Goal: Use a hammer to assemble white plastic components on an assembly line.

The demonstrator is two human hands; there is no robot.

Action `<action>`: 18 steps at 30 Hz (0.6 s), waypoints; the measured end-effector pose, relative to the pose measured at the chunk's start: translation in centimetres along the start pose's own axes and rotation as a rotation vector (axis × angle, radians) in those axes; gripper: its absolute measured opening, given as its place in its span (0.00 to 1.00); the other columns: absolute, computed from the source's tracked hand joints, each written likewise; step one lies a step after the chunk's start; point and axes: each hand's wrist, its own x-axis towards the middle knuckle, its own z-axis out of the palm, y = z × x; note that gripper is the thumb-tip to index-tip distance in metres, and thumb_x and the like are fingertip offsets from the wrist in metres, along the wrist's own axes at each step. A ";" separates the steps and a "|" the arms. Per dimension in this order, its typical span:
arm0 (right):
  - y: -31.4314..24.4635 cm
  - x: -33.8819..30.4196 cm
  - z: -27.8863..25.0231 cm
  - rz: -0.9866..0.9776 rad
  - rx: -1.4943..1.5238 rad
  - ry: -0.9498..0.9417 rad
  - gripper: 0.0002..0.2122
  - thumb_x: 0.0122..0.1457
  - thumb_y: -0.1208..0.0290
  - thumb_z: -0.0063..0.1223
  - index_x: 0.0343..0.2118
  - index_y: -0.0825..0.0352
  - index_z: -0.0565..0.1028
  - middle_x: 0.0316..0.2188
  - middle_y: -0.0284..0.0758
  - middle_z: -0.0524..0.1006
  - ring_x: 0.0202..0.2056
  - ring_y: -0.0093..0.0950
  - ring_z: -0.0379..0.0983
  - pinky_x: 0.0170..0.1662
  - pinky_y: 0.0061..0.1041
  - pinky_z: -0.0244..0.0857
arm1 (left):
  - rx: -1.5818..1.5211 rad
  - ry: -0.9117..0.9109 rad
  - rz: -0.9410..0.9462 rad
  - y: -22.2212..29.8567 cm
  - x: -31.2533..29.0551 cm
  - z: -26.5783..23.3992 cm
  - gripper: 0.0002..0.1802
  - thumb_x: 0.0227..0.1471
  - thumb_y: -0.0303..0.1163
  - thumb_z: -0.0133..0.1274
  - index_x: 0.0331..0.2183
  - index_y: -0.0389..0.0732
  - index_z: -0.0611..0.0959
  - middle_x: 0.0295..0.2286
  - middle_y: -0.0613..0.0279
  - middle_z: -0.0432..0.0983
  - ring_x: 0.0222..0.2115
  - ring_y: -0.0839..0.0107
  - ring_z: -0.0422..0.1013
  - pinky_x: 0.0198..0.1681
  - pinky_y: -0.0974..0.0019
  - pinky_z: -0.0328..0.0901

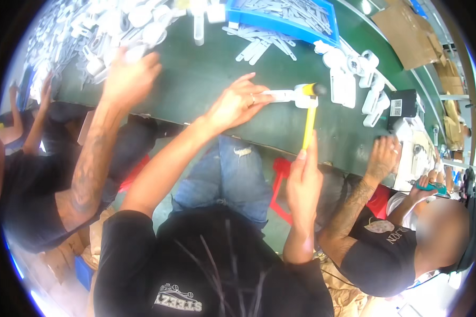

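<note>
While the white part lay on the green table, near the front edge, the left hand pressed on its left end, with the fingers spread out and not closed around it. The hammer had its dark and yellow head directly on the right end of the part, and its yellow handle pointed down toward the person. The right hand was closed around the low end of this handle. Behind the part, a blue tray contained thin white strips, and more white parts lay in a pile at the far left. At the right, another person's hand rested on the table edge, near a black box.
</note>
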 end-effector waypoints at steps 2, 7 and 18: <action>0.0 -0.5 -0.6 -0.214 0.306 0.229 0.26 0.77 0.69 0.41 0.76 0.64 0.57 0.30 0.48 0.81 0.26 0.34 0.76 0.33 0.36 0.71 | 0.070 -0.043 -0.010 0.6 2.0 -2.0 0.21 0.49 0.24 0.70 0.47 0.49 0.91 0.43 0.57 0.87 0.39 0.62 0.81 0.69 0.46 0.64; -5.6 8.6 12.2 -0.355 0.280 0.273 0.27 0.76 0.69 0.42 0.76 0.64 0.55 0.28 0.55 0.80 0.28 0.52 0.80 0.32 0.47 0.70 | 0.246 -0.090 0.149 -8.6 4.0 -9.4 0.21 0.49 0.24 0.69 0.47 0.49 0.91 0.43 0.60 0.87 0.38 0.62 0.80 0.69 0.45 0.64; -6.2 9.1 11.5 -0.340 0.238 0.259 0.26 0.76 0.70 0.41 0.74 0.67 0.57 0.26 0.57 0.79 0.32 0.59 0.79 0.34 0.52 0.70 | 0.254 -0.093 0.127 -8.9 4.3 -9.5 0.22 0.49 0.24 0.69 0.48 0.50 0.91 0.44 0.61 0.86 0.38 0.63 0.81 0.69 0.44 0.63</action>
